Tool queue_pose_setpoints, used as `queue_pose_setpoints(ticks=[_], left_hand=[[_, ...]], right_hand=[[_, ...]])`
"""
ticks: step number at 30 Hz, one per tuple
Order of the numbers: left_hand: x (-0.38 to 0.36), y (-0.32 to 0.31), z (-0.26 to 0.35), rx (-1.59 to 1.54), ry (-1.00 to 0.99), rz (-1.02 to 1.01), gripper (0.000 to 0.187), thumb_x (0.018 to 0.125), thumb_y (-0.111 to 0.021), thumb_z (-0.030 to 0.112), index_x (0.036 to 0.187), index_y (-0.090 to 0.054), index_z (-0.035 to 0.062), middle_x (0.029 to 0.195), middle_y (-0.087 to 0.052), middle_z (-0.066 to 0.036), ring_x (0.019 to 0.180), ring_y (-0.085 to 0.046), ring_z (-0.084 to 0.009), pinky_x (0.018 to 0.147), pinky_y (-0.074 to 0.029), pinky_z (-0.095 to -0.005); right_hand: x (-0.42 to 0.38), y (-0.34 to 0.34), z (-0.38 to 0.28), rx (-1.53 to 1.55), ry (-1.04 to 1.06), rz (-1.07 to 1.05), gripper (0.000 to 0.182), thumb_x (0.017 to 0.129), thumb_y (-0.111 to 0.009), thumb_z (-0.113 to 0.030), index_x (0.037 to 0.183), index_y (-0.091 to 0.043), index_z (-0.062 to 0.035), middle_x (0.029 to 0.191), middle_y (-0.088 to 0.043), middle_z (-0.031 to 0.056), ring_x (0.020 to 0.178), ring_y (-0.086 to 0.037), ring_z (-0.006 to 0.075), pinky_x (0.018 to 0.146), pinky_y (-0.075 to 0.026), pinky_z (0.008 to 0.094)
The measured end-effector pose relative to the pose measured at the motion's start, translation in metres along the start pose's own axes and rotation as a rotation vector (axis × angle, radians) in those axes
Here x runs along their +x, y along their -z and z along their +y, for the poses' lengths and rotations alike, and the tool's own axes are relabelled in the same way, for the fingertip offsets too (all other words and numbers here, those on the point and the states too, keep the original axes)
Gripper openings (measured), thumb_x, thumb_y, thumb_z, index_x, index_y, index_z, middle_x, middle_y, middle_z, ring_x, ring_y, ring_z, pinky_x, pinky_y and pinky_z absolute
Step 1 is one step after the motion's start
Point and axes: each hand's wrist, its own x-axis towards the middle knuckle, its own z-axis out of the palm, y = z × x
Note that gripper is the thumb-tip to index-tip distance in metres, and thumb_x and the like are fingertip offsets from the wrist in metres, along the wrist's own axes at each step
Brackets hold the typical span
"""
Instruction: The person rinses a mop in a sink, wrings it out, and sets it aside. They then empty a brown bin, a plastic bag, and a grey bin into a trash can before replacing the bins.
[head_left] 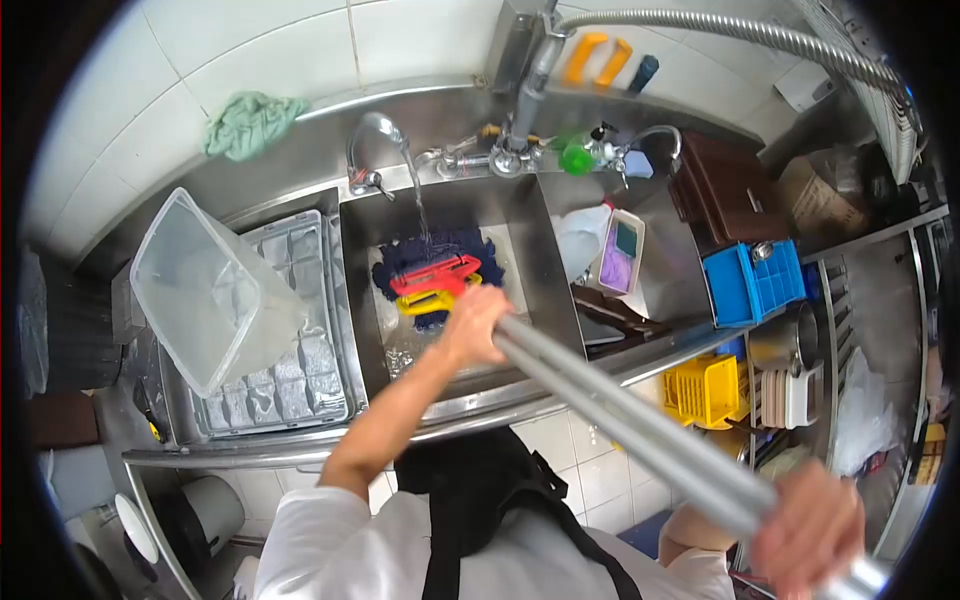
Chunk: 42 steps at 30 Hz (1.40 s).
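Observation:
A mop lies across the sink, its dark blue mop head [470, 250] spread in the left basin [360, 230]. Water runs onto it from the curved tap [380, 130]. A red and yellow clamp [438, 284] joins the head to a long grey mop handle [620, 405]. My left hand [475, 328] is wrapped round the handle just above the clamp. Farther up, near the lower right edge, my right hand [808, 525] is closed on the same handle, slightly blurred. The handle slants over the sink's front edge.
On the left drainboard a clear plastic bin [205, 290] leans on a lidded tray [300, 375]. The right basin holds a white tub [622, 252] with sponges. Blue baskets [755, 285], yellow baskets [702, 392] and a metal rack stand at right. A spray hose [740, 35] hangs overhead.

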Motion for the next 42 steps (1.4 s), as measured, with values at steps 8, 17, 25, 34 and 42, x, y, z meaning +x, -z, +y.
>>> queue_pose_setpoints(ticks=[8,17,25,34,42], left_hand=[[-0.005,-0.009,-0.06,0.045,0.245,-0.39,0.042,0.054,-0.074,0.016,0.091,-0.056,0.0048,0.09,-0.061,-0.016,0.09,-0.059,-0.0387,0.078,-0.047,-0.0449],[-0.032,-0.035,-0.079,0.016,0.311,-0.316,0.049,0.052,-0.075,0.009,0.097,-0.055,0.0051,0.094,-0.058,-0.017,0.095,-0.057,-0.0395,0.084,-0.046,-0.0445],[-0.061,-0.031,-0.096,0.011,0.276,-0.105,0.036,0.063,-0.072,0.017,0.091,-0.054,0.0033,0.09,-0.058,-0.018,0.083,-0.056,-0.0408,0.078,-0.046,-0.0469],[-0.062,-0.041,-0.072,-0.017,0.26,-0.177,0.043,0.053,-0.075,0.014,0.09,-0.053,0.0065,0.088,-0.056,-0.014,0.091,-0.056,-0.0383,0.08,-0.045,-0.0444],[-0.028,-0.037,-0.002,-0.047,0.082,0.19,0.037,0.058,-0.074,0.02,0.086,-0.055,0.0038,0.085,-0.057,-0.014,0.081,-0.057,-0.0361,0.07,-0.042,-0.0425]], right_hand=[[0.014,-0.006,0.079,-0.688,-0.148,0.58,0.019,0.076,-0.074,-0.011,0.076,-0.056,-0.0079,0.062,-0.06,0.0067,0.044,-0.052,0.0148,0.05,-0.05,0.0267],[0.002,-0.037,0.059,-0.593,-0.091,0.544,0.016,0.069,-0.073,-0.004,0.071,-0.059,-0.0113,0.054,-0.055,0.0019,0.044,-0.052,0.0177,0.046,-0.047,0.0315],[-0.009,0.025,0.134,-0.371,-0.082,0.396,0.019,0.075,-0.077,-0.014,0.089,-0.064,-0.0106,0.069,-0.062,0.0115,0.057,-0.06,0.0225,0.063,-0.054,0.0435],[-0.008,-0.014,0.104,-0.861,-0.594,0.776,0.03,0.087,-0.057,-0.015,0.061,-0.045,-0.0077,0.058,-0.055,0.0077,0.045,-0.049,0.0194,0.049,-0.045,0.0337],[0.034,-0.016,0.071,-0.159,0.572,0.029,0.026,0.081,-0.062,-0.012,0.058,-0.049,-0.0114,0.054,-0.055,0.0046,0.037,-0.052,0.0153,0.037,-0.042,0.0265]])
